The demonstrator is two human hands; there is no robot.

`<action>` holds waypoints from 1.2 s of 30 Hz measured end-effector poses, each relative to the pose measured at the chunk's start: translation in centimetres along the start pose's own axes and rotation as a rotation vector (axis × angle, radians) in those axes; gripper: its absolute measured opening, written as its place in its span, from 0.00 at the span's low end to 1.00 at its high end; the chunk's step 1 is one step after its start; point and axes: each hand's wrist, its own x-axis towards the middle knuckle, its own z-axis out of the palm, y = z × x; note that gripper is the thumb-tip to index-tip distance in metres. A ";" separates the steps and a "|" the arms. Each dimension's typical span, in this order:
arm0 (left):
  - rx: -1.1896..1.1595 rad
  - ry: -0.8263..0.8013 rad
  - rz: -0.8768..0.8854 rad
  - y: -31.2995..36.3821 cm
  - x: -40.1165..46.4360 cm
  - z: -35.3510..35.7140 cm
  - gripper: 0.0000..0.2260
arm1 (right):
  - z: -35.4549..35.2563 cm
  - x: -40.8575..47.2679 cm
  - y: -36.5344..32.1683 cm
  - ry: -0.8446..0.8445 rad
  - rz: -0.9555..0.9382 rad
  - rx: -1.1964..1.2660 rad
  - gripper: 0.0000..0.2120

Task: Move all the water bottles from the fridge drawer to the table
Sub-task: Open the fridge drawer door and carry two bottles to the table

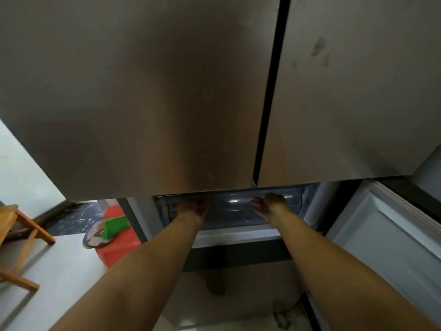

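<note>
Both hands reach into the fridge's lower compartment, low in the centre of the frame. Whether either hand grips anything cannot be told: the left hand (194, 209) rests at the front left of the clear drawer (232, 206), its fingers hidden by blur and shadow, and the right hand (268, 203) lies at the drawer's right, fingers seemingly spread flat against the plastic. No water bottles can be made out; the drawer's inside is dim and shows only glints of light.

Two closed steel doors (148, 91) fill the upper frame, a dark seam between them. At lower right, a lower door (391, 235) stands swung open, showing its pale inner lining. At left, a wooden stool (21, 237) stands on the pale floor (64, 278), and near it a red mat (119, 244) carries a green object (114, 226).
</note>
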 end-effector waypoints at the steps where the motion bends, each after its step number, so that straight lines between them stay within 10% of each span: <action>1: -0.004 0.007 -0.004 -0.1 0.4 0.0 0.14 | -0.1 0.5 0.1 0.024 0.020 0.071 0.18; 10: -0.057 -0.010 0.000 -0.6 -1.8 -1.0 0.13 | -1.1 -0.1 0.6 -0.051 0.015 0.425 0.14; 36: -0.027 0.121 0.087 -11.6 -23.5 -12.3 0.14 | -13.8 -18.4 13.1 -0.070 0.100 0.124 0.16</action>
